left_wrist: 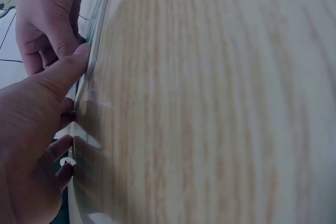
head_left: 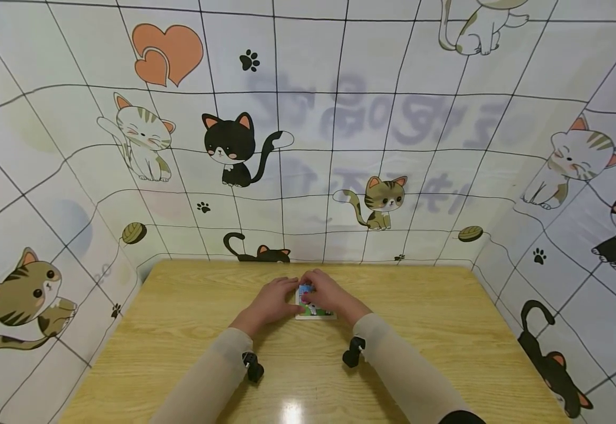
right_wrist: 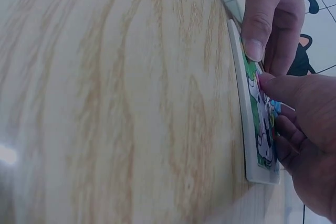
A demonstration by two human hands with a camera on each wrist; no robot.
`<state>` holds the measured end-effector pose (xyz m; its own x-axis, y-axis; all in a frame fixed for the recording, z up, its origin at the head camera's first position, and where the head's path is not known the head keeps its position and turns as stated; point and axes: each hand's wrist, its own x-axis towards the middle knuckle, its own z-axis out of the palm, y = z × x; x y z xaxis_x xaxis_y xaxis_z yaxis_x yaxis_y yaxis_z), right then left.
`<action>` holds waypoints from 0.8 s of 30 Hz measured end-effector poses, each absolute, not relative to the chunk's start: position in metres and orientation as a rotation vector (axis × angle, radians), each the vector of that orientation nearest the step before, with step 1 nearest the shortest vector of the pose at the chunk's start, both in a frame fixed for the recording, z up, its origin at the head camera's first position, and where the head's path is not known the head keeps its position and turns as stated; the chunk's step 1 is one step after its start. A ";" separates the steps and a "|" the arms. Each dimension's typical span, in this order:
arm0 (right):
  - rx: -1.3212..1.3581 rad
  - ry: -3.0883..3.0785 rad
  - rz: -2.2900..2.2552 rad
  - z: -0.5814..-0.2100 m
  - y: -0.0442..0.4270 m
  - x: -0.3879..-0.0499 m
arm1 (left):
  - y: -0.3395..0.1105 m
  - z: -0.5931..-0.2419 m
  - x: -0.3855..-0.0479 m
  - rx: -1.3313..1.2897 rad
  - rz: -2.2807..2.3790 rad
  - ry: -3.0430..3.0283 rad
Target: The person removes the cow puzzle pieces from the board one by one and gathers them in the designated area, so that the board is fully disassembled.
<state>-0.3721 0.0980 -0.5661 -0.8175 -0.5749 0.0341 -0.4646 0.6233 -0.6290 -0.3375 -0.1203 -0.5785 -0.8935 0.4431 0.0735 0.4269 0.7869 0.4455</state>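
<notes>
Left fingers point(head_left: 284, 284) grip white-framed board point(right_wrist: 249, 150); right fingers point(head_left: 315, 279) on picture point(right_wrist: 261, 129) inside, grip unclear.

The table point(head_left: 419, 330) looks glossy wood, the board point(right_wrist: 243, 98) smooth, sleeves point(head_left: 207, 377) matt cloth.

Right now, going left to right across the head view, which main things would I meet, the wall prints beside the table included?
Big striped cat print → left yarn-ball print → left hand → picture board → right hand → right yarn-ball print → low black cat print.
</notes>
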 end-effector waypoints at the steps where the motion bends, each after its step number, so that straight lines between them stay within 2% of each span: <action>1: -0.864 2.670 -0.969 -0.566 0.099 -0.372 | -0.120 -0.579 -0.338 0.715 0.719 2.938; 24: -0.844 2.639 -0.993 -0.562 0.102 -0.373 | -0.121 -0.577 -0.338 0.724 0.739 2.911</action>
<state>-0.3729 0.1017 -0.5621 -0.8174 -0.5758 0.0152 -0.4431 0.6118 -0.6552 -0.3378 -0.1214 -0.5772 -0.8889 0.4538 0.0627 0.4288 0.7760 0.4626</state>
